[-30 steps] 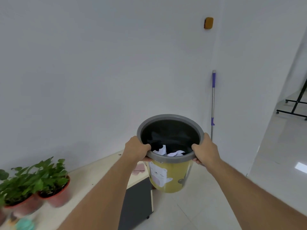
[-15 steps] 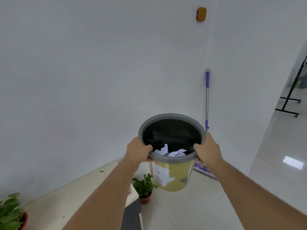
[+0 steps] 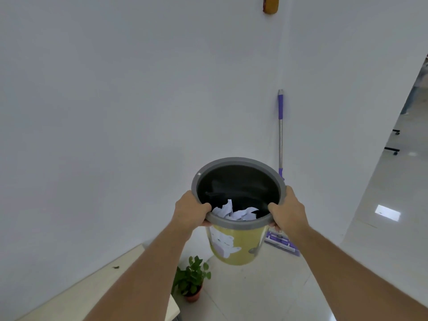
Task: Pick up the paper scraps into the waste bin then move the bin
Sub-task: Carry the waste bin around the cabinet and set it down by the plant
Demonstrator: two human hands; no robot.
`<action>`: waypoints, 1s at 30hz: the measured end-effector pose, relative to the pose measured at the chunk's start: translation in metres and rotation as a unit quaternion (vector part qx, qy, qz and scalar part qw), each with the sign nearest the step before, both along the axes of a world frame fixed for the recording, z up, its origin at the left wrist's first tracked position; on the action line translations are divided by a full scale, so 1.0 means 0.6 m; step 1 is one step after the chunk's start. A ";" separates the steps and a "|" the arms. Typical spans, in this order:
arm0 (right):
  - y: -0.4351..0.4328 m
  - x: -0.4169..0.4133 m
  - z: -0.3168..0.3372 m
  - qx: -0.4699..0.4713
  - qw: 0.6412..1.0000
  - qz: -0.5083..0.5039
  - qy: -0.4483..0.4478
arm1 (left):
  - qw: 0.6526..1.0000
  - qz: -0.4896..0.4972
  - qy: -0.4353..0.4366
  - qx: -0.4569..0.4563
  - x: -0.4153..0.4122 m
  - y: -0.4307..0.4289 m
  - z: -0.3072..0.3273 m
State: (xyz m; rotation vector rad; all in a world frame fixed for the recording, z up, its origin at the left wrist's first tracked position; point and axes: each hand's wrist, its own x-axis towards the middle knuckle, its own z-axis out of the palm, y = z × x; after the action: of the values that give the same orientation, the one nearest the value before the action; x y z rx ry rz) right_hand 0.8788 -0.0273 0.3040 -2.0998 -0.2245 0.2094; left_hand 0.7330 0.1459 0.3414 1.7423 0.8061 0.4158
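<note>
Both my forearms are bare from the near edge of view out to the wrists, with no sleeve, watch, band or glove on either. My left hand point(image 3: 190, 213) and right hand point(image 3: 289, 212) are bare too. My fingers point(image 3: 274, 206) carry no rings, and the nails look short.

Single head view, looking forward-down, close over waste bin point(image 3: 238, 245), facing wall point(image 3: 115, 112).
</note>
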 end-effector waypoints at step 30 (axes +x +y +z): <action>0.098 0.229 -0.349 -0.037 0.998 0.018 0.046 | 0.995 0.025 0.088 -0.047 0.257 0.104 -0.386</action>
State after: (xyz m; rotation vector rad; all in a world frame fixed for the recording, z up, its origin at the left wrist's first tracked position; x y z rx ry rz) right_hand 1.0163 0.0313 0.0944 -2.1540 -0.2019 0.3406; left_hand 0.8872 0.2086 0.1101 1.6900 0.9812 0.2547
